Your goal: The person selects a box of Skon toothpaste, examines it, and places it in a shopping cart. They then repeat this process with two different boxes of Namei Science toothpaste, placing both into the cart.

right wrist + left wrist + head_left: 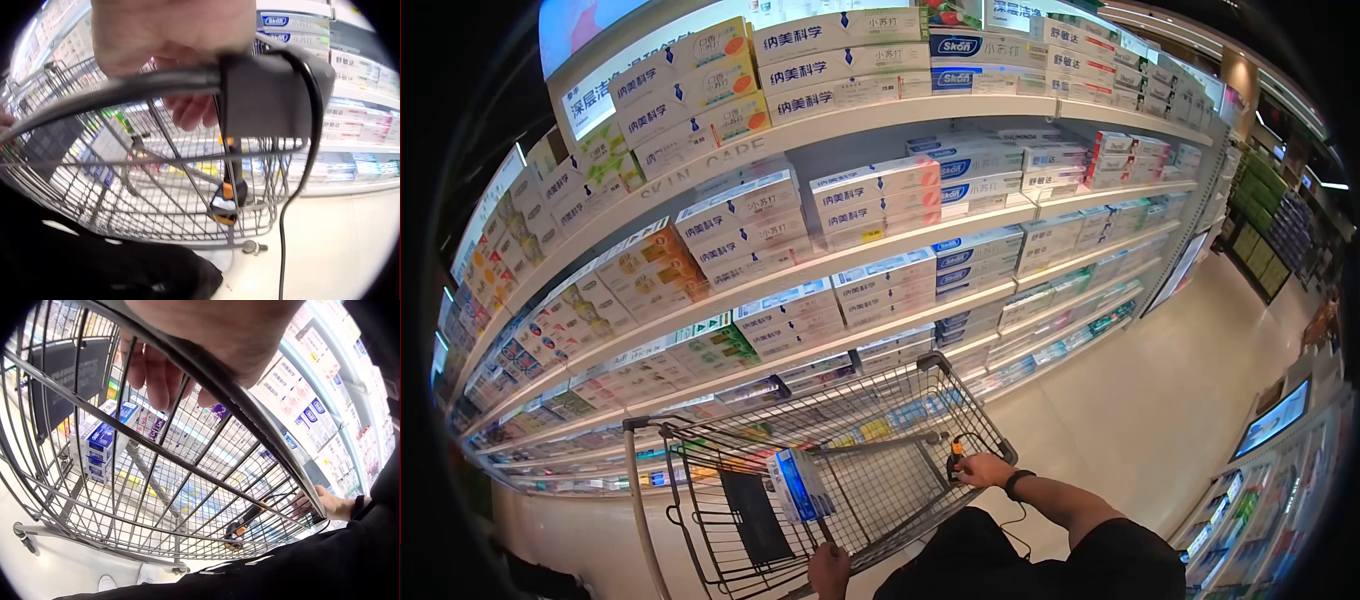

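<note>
My left hand holds the near side of a wire shopping cart, its fingers curled over the dark rim in the left wrist view. At the cart's near right corner my right hand grips the rim, fingertips hanging inside. Below those fingertips, within the basket, is a black-and-orange handheld device; its upper part is partly hidden by the rim. A stack of blue-and-white toothpaste boxes stands in the basket beside a dark panel.
Long curved shelves full of toothpaste boxes rise beyond the cart. A black cable loops over the cart's corner cap and hangs outside. Pale floor extends to the right, where another shelf with a lit screen stands.
</note>
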